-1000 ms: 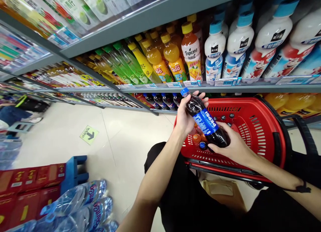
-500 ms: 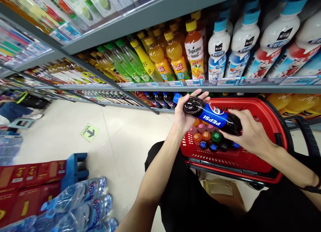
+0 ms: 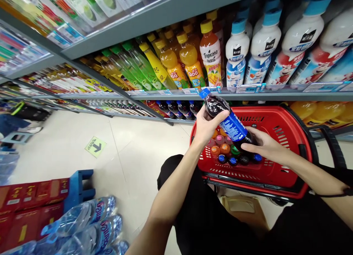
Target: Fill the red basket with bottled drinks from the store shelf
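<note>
A dark Pepsi bottle [image 3: 233,125] with a blue label and blue cap is held tilted over a red shopping basket [image 3: 289,170], its cap end up and to the left. My left hand [image 3: 208,126] is wrapped round its upper part, the thumb across the front. Around the bottom end curls my right hand [image 3: 261,142]. The label's fine white print faces me. Below the bottle, several upright bottles stand in the basket, with orange caps [image 3: 220,149], pink, blue and black caps, and a green cap [image 3: 234,149] partly hidden by the held bottle.
Shelves of drinks run along the front, with a Tropicana bottle [image 3: 211,52] and white milk-drink bottles [image 3: 235,58]. Cola bottles [image 3: 183,108] line the bottom shelf. Water bottles [image 3: 102,229] and red cartons [image 3: 33,207] stand at lower left. A black basket handle [image 3: 333,146] sticks out right.
The bottle has been rolled, so the label's printed text faces me instead of the large logo. It now tilts more steeply, and my left thumb has come across its front.
</note>
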Demonstrator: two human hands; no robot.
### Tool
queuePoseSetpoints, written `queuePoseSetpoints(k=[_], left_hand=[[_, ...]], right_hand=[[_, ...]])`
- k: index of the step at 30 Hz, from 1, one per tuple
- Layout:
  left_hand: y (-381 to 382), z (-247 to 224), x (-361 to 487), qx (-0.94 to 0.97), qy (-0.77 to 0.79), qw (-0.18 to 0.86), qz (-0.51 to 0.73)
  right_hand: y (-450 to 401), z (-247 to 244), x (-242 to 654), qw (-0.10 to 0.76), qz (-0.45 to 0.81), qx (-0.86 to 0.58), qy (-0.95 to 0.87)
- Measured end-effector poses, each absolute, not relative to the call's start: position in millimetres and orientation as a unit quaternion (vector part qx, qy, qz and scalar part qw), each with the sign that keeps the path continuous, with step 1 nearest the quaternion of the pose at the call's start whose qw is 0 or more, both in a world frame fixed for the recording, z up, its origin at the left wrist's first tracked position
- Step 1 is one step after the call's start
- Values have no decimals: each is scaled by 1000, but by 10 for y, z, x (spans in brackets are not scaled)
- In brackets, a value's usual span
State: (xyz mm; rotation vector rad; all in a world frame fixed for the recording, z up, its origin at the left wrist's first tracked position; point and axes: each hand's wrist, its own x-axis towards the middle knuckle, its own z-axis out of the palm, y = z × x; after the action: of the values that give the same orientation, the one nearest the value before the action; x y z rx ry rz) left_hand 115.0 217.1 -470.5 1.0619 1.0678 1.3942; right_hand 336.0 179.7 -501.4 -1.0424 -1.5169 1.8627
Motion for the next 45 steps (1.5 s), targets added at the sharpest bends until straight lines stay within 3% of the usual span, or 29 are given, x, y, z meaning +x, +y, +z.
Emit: queuePoseSetpoints(k=[3, 8, 14, 18, 21, 29, 38, 45], left_hand=[[2091, -4739, 1211, 541, 471, 423, 554], [1963, -4913, 1295, 740, 459, 278, 405], [1964, -5092, 1377, 809, 460, 285, 227], [1917, -5143, 1487, 808, 456, 312, 203], [1880, -5197, 1572, 792, 446, 352, 223], [1914, -5282, 1700, 793, 424, 396, 183], [1870, -5392, 1801, 837, 366, 385, 129], [1887, -5450, 1786, 876, 343, 327, 91]], right_hand=[[1913, -4990, 3379, 238, 682, -399, -565], [2039, -4881, 3429, 342, 593, -430, -589], [1945, -4793, 3518, 187, 238, -476, -825], [1919, -4831, 3548, 132, 154, -486, -850], [1917, -4846, 3562, 120, 141, -498, -847], [1979, -4805, 3701, 117, 260, -516, -808], [1927, -4718, 3771, -88, 87, -439, -890], [1826, -4748, 3683, -79, 41, -422, -902]])
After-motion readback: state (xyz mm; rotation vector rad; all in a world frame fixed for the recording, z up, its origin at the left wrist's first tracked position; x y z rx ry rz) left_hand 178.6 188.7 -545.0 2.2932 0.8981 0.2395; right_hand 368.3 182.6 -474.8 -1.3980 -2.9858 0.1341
